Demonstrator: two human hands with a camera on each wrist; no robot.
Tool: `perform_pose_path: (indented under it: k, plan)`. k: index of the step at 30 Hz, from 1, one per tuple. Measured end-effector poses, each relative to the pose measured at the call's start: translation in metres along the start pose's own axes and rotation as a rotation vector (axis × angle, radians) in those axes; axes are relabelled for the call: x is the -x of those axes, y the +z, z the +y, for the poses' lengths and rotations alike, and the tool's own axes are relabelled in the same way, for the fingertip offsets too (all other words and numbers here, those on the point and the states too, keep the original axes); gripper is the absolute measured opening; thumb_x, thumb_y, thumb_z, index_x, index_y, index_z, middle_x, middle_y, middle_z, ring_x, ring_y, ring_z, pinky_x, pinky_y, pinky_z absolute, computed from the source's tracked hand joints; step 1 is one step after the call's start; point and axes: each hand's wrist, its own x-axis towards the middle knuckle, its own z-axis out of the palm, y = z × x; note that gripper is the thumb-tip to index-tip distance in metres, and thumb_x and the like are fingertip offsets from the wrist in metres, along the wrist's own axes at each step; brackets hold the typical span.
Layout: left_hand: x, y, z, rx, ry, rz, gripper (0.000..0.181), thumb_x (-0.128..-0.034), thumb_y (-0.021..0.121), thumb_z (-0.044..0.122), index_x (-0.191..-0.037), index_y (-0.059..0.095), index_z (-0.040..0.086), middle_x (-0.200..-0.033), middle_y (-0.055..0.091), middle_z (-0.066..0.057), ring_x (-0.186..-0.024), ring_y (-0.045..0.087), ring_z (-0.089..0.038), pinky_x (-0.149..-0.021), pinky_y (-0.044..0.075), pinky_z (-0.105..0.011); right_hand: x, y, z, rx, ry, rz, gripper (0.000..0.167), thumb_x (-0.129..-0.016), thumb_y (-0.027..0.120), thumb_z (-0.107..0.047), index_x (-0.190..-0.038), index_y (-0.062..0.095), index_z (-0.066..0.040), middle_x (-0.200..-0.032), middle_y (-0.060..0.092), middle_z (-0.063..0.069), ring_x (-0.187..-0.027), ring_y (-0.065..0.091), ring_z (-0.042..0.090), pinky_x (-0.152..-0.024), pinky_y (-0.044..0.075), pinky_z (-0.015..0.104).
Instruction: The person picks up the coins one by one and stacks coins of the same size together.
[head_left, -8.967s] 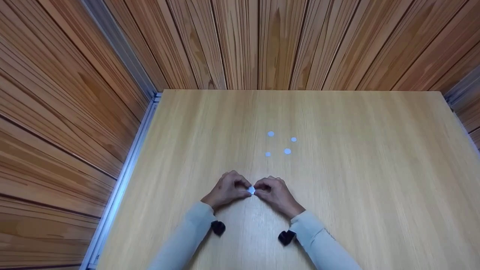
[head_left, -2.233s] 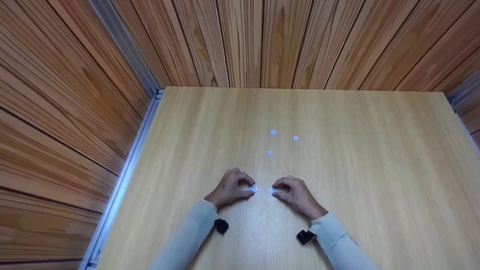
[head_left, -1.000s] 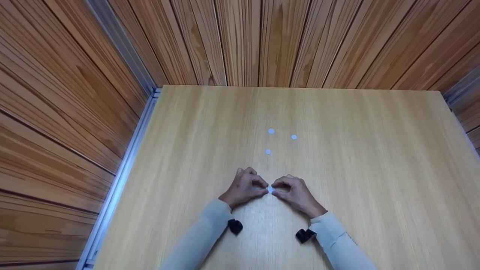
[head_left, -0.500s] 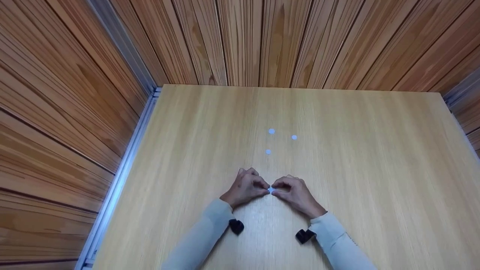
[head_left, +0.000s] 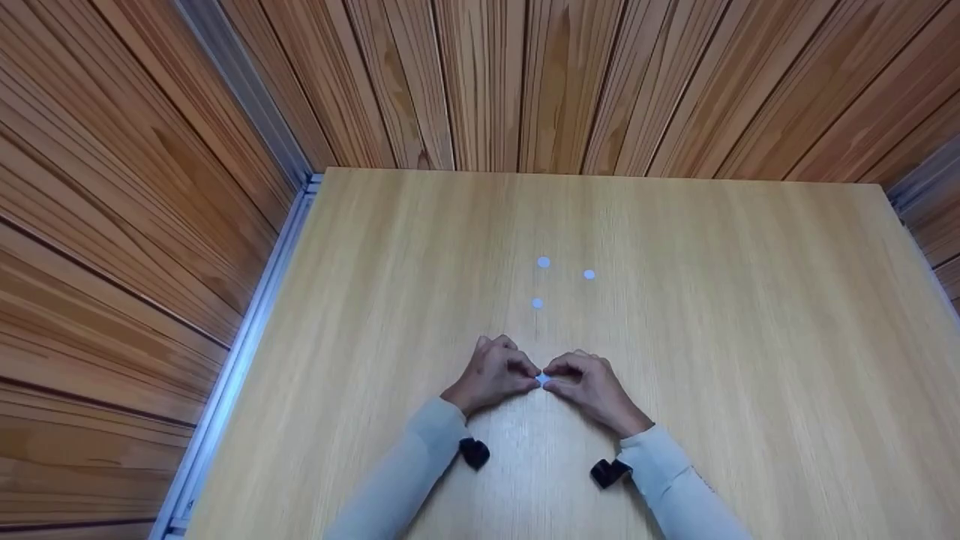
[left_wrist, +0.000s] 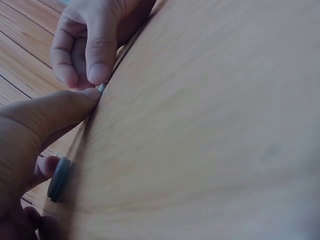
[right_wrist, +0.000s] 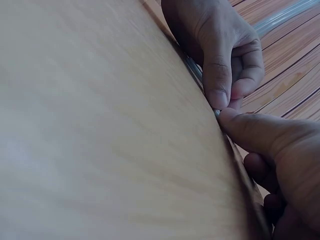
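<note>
In the head view my left hand (head_left: 493, 376) and right hand (head_left: 591, 386) meet low on the table. Between them is a small pale disc (head_left: 542, 380), which thumb and index finger of each hand pinch from opposite sides. The fingertips hide most of it; whether more than one disc is stacked there I cannot tell. Both wrist views show only a thin sliver of its edge, between the thumb tips. Farther off lie three loose round discs: a nearer one (head_left: 537, 304), a far left one (head_left: 544, 262) and a far right one (head_left: 589, 274).
The wooden table (head_left: 720, 315) extends around the hands. Plank-patterned walls (head_left: 555, 90) rise behind it and at the left, where a metal rail (head_left: 247, 345) runs along the edge. Black wrist devices (head_left: 474, 454) hang at both cuffs. A thick-edged disc (left_wrist: 59, 179) shows in the left wrist view.
About two seconds ago each hand held a disc, apart; the left has since moved right, bringing its disc against the right hand's. Nine seconds ago another disc lay on the table. Recently, almost still.
</note>
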Motion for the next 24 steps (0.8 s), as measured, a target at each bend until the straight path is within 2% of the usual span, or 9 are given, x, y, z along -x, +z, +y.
perform_pose_path:
  k: [6,10,16,24]
  plan:
    - [-0.001,-0.002,0.001,-0.013,-0.011,-0.004,0.011,-0.0805,0.085,0.03,-0.085,0.081,0.021,-0.078,0.064,0.015,-0.081,0.05,-0.006,-0.08,0.028,-0.033,-0.006,-0.005,-0.001,-0.108,0.074,0.003,0.02,-0.082,0.082,-0.012,-0.1,0.075,-0.008,-0.099,0.073,0.002,-0.091,0.068,0.017,-0.08,0.051,0.025]
    - [-0.001,-0.002,0.003,-0.006,-0.041,-0.021,0.01,-0.0813,0.084,0.03,-0.085,0.081,0.022,-0.08,0.062,0.015,-0.08,0.049,-0.005,-0.08,0.028,-0.033,-0.012,-0.011,0.002,-0.154,0.119,0.012,0.023,-0.083,0.08,-0.006,-0.105,0.073,-0.003,-0.102,0.073,0.011,-0.09,0.069,0.022,-0.077,0.051,0.023]
    - [-0.002,-0.003,0.004,0.002,-0.053,-0.045,0.009,-0.0828,0.083,0.031,-0.087,0.08,0.023,-0.084,0.065,0.018,-0.082,0.049,-0.004,-0.082,0.028,-0.032,-0.032,-0.026,0.005,-0.124,0.154,0.049,0.025,-0.084,0.079,-0.007,-0.108,0.072,-0.003,-0.102,0.073,0.009,-0.087,0.066,0.017,-0.075,0.049,0.021]
    - [-0.002,-0.003,0.004,0.006,-0.061,-0.039,0.009,-0.082,0.083,0.03,-0.088,0.08,0.024,-0.085,0.063,0.019,-0.082,0.049,-0.002,-0.081,0.028,-0.032,-0.07,-0.042,0.01,-0.05,0.121,0.138,0.026,-0.086,0.079,-0.008,-0.11,0.072,-0.002,-0.099,0.072,0.01,-0.082,0.062,0.018,-0.07,0.048,0.02]
